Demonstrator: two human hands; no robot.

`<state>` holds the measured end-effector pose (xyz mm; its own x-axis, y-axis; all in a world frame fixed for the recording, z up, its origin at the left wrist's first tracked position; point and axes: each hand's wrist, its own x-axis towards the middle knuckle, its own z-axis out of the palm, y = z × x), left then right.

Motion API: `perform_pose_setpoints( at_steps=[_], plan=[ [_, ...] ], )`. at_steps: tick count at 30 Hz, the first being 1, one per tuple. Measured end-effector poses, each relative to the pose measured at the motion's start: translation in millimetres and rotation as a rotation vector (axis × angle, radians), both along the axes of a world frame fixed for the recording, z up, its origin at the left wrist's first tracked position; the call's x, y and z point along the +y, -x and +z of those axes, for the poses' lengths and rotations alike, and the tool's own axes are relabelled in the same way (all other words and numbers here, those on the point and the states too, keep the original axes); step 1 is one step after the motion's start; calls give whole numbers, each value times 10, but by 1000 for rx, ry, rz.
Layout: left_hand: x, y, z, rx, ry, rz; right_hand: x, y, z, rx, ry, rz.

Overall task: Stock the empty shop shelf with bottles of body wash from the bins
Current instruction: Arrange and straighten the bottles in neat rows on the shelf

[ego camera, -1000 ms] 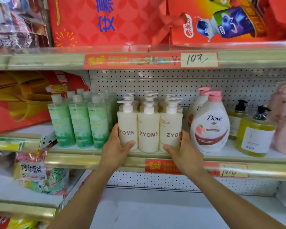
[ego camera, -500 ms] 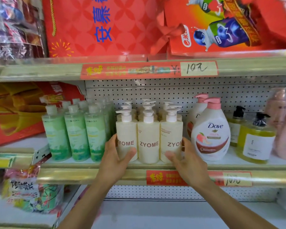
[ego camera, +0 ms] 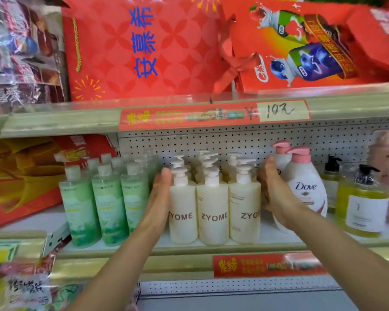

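Observation:
Several cream ZYOME pump bottles (ego camera: 213, 212) stand in rows on the middle shelf (ego camera: 189, 249), three across at the front. My left hand (ego camera: 158, 198) lies flat with straight fingers against the left side of the block of bottles. My right hand (ego camera: 276, 189) presses flat against the block's right side, between it and a white Dove bottle (ego camera: 305, 189) with a pink pump. Neither hand curls round a bottle.
Green bottles (ego camera: 107, 205) stand left of the cream ones. Yellow bottles (ego camera: 362, 205) with black pumps and pink bottles (ego camera: 383, 153) stand at the right. Red gift bags (ego camera: 139, 48) fill the shelf above. A lower shelf (ego camera: 245, 304) shows below. Snack packs (ego camera: 23, 288) lie bottom left.
Both hands have let go of the front bottles' lower fronts and risen to lie flat along the two sides of the block. The camera has tilted upward.

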<state>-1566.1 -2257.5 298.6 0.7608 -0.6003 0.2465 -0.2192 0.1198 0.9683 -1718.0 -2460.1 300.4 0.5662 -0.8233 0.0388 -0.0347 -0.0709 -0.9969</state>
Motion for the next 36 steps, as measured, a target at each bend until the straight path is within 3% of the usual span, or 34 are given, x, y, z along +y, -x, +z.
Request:
perform_pose_setpoints(
  at_steps=[5,9,12,19,26,31,36],
  plan=[
    [-48,-219,237,259,-53,-90,-6,-6,201,-67,-242,143],
    [-111,-359,484,324,-154,-95,-64,33,408,-42,-248,181],
    [-171,-365,511,403,-118,-127,-101,-22,391,-29,-280,207],
    [-290,-447,391,425,-33,-118,-153,-137,265,-77,-307,274],
    [-304,-481,405,394,-122,-138,-220,-120,258,30,-232,312],
    [-448,-642,633,422,-93,-7,-398,-238,401,-53,-230,175],
    [-607,-756,643,510,-76,9,-473,-432,517,18,-207,195]
  ],
)
